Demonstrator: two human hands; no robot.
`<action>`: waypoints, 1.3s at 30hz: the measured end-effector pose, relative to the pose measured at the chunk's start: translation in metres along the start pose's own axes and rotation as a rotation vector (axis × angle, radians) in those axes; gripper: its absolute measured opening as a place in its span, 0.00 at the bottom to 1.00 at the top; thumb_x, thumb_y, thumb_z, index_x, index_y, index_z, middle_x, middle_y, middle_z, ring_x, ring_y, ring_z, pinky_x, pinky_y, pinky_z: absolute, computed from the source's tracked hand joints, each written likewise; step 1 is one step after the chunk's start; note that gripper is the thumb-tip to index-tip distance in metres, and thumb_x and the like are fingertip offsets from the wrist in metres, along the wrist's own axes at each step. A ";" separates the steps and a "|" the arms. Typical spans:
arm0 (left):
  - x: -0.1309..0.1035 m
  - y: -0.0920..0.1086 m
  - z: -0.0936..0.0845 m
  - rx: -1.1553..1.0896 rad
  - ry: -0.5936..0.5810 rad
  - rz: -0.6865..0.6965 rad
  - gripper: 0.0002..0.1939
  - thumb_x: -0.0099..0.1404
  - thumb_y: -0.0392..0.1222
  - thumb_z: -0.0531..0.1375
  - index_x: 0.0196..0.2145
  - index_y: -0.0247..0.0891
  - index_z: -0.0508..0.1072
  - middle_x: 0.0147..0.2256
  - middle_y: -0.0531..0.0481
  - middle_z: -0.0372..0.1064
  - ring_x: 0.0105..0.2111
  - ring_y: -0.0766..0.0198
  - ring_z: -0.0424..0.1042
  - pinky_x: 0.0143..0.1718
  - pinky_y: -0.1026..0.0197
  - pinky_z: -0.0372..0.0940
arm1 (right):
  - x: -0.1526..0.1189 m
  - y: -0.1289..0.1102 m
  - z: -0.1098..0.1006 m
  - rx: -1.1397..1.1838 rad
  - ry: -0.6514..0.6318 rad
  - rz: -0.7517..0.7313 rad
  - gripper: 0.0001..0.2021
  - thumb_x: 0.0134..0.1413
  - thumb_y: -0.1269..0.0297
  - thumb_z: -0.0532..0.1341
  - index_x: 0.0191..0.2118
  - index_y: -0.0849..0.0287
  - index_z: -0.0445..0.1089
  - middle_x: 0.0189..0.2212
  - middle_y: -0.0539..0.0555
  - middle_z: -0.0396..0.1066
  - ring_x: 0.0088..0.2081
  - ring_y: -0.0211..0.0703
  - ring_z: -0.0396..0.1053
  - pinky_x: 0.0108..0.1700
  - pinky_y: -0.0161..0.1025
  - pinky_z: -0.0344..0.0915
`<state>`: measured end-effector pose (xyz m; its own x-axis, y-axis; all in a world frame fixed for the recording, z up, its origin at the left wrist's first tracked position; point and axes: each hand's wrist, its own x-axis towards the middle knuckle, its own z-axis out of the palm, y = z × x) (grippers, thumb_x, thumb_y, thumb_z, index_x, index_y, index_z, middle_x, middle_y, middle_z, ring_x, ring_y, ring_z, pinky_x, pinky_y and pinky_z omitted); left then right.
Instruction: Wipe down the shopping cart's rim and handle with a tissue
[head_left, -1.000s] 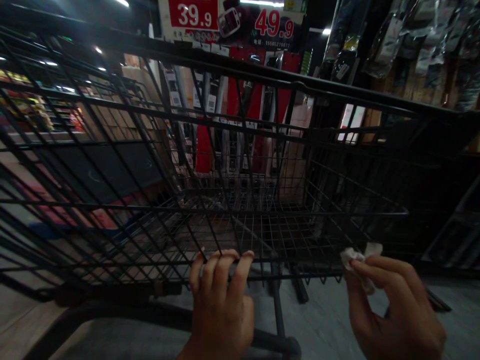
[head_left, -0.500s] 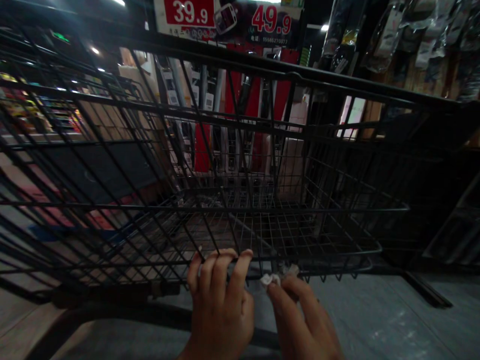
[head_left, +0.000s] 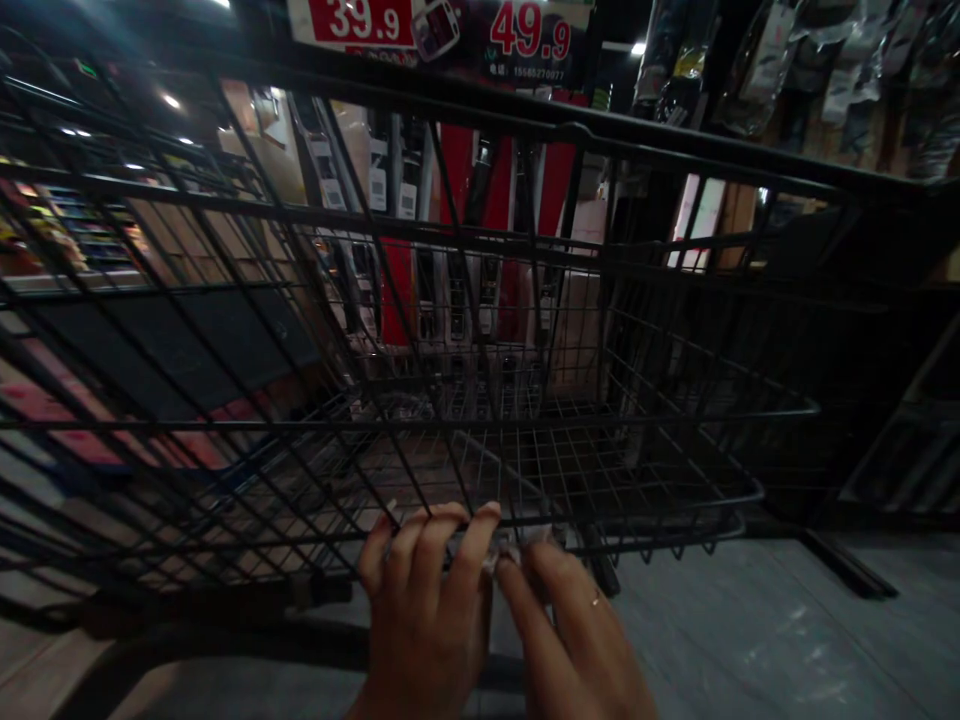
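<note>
The black wire shopping cart [head_left: 574,134] stands sideways before me and spans most of the head view. My left hand [head_left: 426,605] is closed, its fingers hooked over the lower wire of the cart's side. Right beside it, my right hand [head_left: 574,625] pinches a crumpled whitish tissue [head_left: 491,557] against that same low wire. Most of the tissue is hidden by the fingers. A ring shows on the right hand. Through the wires, the basket's mesh floor is visible.
Behind the cart hang packaged goods [head_left: 472,180] under red price signs [head_left: 360,20]. Plastic-wrapped items [head_left: 855,60] hang at the upper right. A dark panel [head_left: 172,345] stands at the left, above pink packs. Grey floor tiles [head_left: 720,630] lie at the lower right.
My right hand has moved left with the tissue, along the low wire to beside my left hand. The left hand keeps its grip. The view has shifted slightly.
</note>
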<state>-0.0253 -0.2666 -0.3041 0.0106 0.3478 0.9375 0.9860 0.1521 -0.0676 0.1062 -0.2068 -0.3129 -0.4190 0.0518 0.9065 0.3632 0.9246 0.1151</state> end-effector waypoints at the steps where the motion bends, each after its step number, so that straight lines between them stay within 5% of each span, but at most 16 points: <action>1: 0.000 0.000 0.000 0.002 -0.007 -0.004 0.12 0.65 0.35 0.55 0.47 0.39 0.69 0.38 0.46 0.67 0.44 0.58 0.65 0.57 0.49 0.50 | -0.003 0.005 -0.004 -0.035 0.015 -0.002 0.14 0.63 0.73 0.51 0.44 0.63 0.74 0.40 0.61 0.76 0.41 0.46 0.76 0.40 0.37 0.75; 8: 0.000 -0.001 0.000 0.031 -0.013 -0.008 0.17 0.61 0.29 0.56 0.47 0.40 0.69 0.38 0.47 0.67 0.43 0.58 0.66 0.55 0.47 0.53 | -0.016 0.037 -0.024 -0.071 0.006 0.007 0.16 0.60 0.80 0.49 0.46 0.67 0.71 0.42 0.64 0.71 0.43 0.47 0.74 0.37 0.40 0.77; 30: 0.000 -0.004 -0.002 0.070 -0.046 0.032 0.19 0.59 0.31 0.59 0.49 0.38 0.66 0.39 0.44 0.65 0.44 0.53 0.65 0.54 0.43 0.54 | -0.003 0.097 -0.090 -0.264 0.122 0.121 0.06 0.59 0.75 0.57 0.40 0.64 0.71 0.35 0.55 0.69 0.36 0.38 0.70 0.37 0.35 0.70; 39: -0.004 -0.006 0.002 0.118 0.002 0.039 0.17 0.58 0.31 0.58 0.46 0.38 0.66 0.38 0.45 0.63 0.42 0.53 0.63 0.52 0.43 0.55 | 0.005 0.112 -0.102 -0.288 0.254 0.460 0.07 0.59 0.65 0.60 0.40 0.61 0.73 0.36 0.55 0.69 0.34 0.40 0.68 0.35 0.40 0.66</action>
<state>-0.0317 -0.2669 -0.3082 0.0487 0.3541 0.9339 0.9586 0.2460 -0.1433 0.2294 -0.1414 -0.2542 0.0333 0.2976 0.9541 0.6862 0.6872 -0.2383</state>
